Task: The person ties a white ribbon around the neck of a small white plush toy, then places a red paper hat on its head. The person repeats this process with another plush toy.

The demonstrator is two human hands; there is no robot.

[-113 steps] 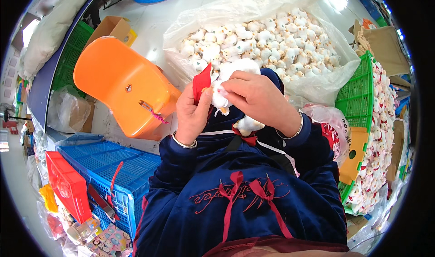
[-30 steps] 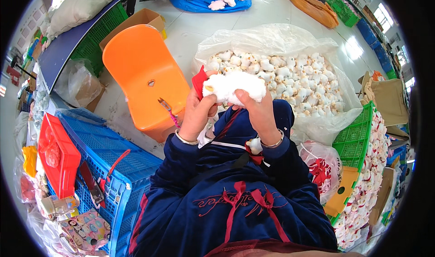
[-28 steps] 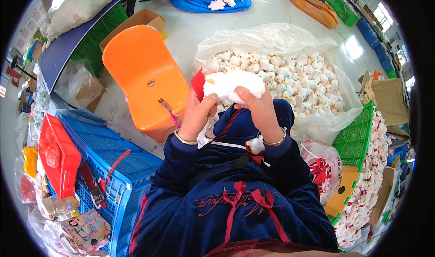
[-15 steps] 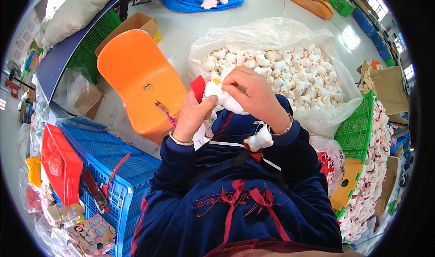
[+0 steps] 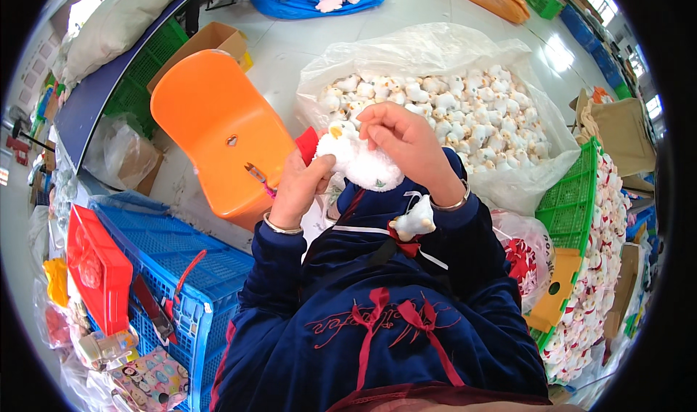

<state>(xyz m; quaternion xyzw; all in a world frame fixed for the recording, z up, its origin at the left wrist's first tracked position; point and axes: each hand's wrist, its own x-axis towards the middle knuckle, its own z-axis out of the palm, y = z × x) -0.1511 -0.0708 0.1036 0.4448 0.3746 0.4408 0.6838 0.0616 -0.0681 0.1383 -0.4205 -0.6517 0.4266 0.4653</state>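
My left hand is closed on a white fluffy toy bird with a yellow beak, holding it in front of my chest. A piece of red cloth shows between that hand and the bird. My right hand is over the bird's upper side, its fingers bent in and the thumb near the plush. Whatever it pinches, if anything, is too small to make out. Against my jacket lies another small white plush with a red part beneath it.
Ahead, a clear plastic bag is filled with white plush birds. Small snips lie on the orange chair. Blue crates and a red tray stand left; a green crate stands right.
My right hand has eased up a little from the bird's head. The bird, in my left hand, has turned slightly and shows more of its body.
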